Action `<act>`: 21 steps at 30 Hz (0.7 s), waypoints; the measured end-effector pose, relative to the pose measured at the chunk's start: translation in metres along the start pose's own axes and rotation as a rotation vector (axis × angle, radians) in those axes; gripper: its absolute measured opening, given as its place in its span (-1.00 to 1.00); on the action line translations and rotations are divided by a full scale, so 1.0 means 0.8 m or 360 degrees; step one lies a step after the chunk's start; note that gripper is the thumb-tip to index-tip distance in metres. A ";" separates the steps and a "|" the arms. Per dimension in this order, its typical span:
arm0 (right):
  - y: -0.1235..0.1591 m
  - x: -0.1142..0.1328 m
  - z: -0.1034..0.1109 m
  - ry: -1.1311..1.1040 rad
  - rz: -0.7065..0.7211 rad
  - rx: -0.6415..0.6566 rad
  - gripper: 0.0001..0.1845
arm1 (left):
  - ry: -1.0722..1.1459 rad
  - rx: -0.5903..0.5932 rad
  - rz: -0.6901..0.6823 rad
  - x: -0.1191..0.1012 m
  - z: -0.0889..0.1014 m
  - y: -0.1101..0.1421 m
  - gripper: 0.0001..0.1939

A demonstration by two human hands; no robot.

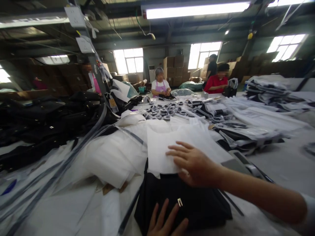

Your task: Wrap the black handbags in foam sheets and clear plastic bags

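My right hand (190,162) reaches in from the right and lies flat with fingers stretched out on a white sheet of thin fabric or paper (169,144). The sheet partly covers a folded black garment (182,200) with a small metal clasp (179,202). My left hand (164,223) comes up from the bottom edge, fingers apart, resting flat on the near edge of the black garment. Neither hand holds anything.
White bags lie heaped at the left (110,157), black garments are piled further left (49,124). Rolled belts or bands (163,111) sit mid-table, packed stacks at the right (268,91). Several people work at the far end (160,86). Cardboard boxes stand behind (174,68).
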State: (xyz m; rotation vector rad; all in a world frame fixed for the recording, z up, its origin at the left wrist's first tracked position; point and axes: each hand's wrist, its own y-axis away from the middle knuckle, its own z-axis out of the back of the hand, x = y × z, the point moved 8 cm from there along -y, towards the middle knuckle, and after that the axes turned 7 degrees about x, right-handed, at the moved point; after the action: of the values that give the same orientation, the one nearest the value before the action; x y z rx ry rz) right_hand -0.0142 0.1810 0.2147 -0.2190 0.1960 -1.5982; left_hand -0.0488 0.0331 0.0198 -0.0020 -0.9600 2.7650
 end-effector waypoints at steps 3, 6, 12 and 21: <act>0.047 0.061 -0.065 -0.0281 0.0073 0.0234 -0.61 | 0.0054 0.0154 -0.0187 -0.005 0.008 0.005 -0.48; 0.082 0.086 -0.117 -0.0491 0.0051 0.0388 -0.60 | 0.0108 0.0382 0.0061 0.002 -0.006 0.029 -0.52; 0.104 0.085 -0.161 -0.0646 -0.0460 0.0348 -0.54 | 0.0441 0.0666 0.0160 -0.003 -0.013 0.026 -0.51; 0.089 0.077 -0.143 -0.0900 -0.0511 0.0482 -0.76 | 0.0517 0.0844 0.0223 -0.002 -0.013 0.018 -0.64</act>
State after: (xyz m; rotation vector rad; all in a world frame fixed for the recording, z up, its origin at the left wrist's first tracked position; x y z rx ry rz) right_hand 0.0227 0.1159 0.0869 -0.4717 -0.5389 -1.7896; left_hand -0.0491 0.0277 0.0027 -0.4315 -0.1420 2.9279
